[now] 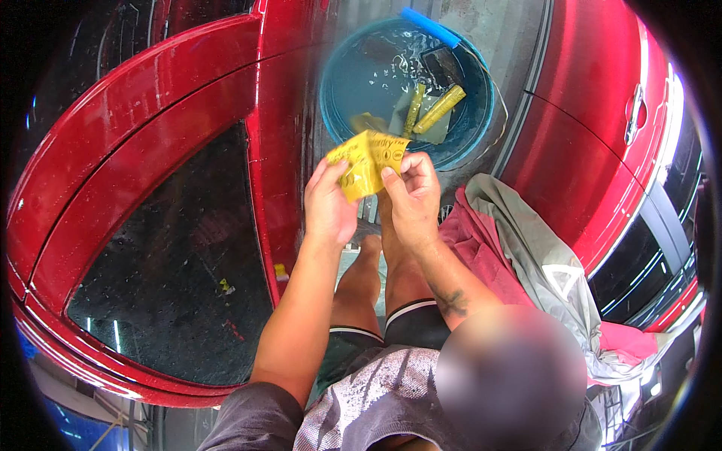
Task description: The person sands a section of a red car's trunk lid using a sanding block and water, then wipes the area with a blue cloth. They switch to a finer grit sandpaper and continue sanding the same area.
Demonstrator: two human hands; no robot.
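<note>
A folded sheet of yellow printed sandpaper [361, 169] is held out in front of me between both hands. My left hand [329, 199] grips its left side, with the thumb lying across the face. My right hand [413, 194] pinches the right edge between thumb and fingers. A crease runs down the sheet, and its surface shines. Just beyond the hands stands a round blue tub [328, 105] of cloudy water. Inside it, a yellow roll [440, 110] and a thinner yellow strip [413, 111] lie over a pale sheet, beside a dark block [441, 68].
A red car panel with a dark window [180, 263] rises close on my left. Another red car body [587, 90] stands to the right. Grey and pink cloth [519, 248] drapes beside my right arm. A blue grip [430, 28] on a wire handle rests over the tub's far rim.
</note>
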